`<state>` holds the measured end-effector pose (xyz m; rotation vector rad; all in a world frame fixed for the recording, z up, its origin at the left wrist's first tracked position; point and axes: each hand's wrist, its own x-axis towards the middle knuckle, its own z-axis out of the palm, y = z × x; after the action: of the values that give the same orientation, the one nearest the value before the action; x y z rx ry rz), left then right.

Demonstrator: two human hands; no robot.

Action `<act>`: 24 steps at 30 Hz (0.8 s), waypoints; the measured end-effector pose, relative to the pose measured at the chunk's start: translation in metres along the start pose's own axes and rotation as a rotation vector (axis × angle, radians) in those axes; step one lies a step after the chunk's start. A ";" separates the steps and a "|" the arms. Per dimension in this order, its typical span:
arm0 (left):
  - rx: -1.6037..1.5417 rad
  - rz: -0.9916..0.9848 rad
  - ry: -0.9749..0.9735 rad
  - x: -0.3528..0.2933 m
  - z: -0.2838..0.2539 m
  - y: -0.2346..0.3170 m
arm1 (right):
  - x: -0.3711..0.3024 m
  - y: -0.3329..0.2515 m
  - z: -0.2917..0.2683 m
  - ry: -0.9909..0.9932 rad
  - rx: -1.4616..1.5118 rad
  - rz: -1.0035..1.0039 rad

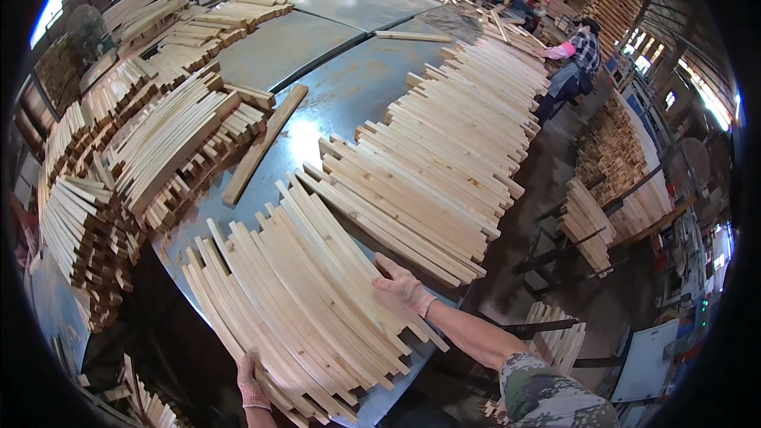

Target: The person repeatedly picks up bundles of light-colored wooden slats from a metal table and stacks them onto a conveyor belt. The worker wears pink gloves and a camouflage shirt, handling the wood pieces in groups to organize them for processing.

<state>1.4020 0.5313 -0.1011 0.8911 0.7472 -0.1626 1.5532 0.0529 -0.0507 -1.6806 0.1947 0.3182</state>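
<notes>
A row of pale wooden strips [305, 293] lies side by side on the metal table, its ends uneven. My left hand [252, 384], in a light knit glove, grips the outer strip at the row's near left edge; some of its fingers are hidden. At the row's right edge is my gloved right hand [403, 287], its fingers over the outermost strip and its fingertips showing. Between them the two hands clasp the row from both sides. Just beyond it, a longer row of similar wooden strips [444, 166] runs away toward the far right.
Stacked strips [170, 135] cover the left side, with a loose wooden bar [265, 145] beside them. The metal table [357, 71] stretches away. At the far right a co-worker in a checked shirt [585, 51] bends over the strips. Racks of wood [614, 158] stand to the right.
</notes>
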 end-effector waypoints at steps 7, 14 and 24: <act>0.297 -0.090 0.084 -0.085 0.005 0.006 | -0.078 -0.015 0.019 -0.127 0.366 0.419; 0.145 -0.179 0.033 -0.139 -0.037 -0.026 | -0.136 0.003 0.015 -0.167 0.343 0.499; 0.095 -0.160 0.060 -0.234 -0.003 -0.008 | -0.178 -0.041 0.005 -0.262 0.330 0.495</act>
<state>1.2241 0.4888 0.0450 0.9290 0.8725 -0.3162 1.3966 0.0532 0.0444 -1.2342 0.4435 0.8257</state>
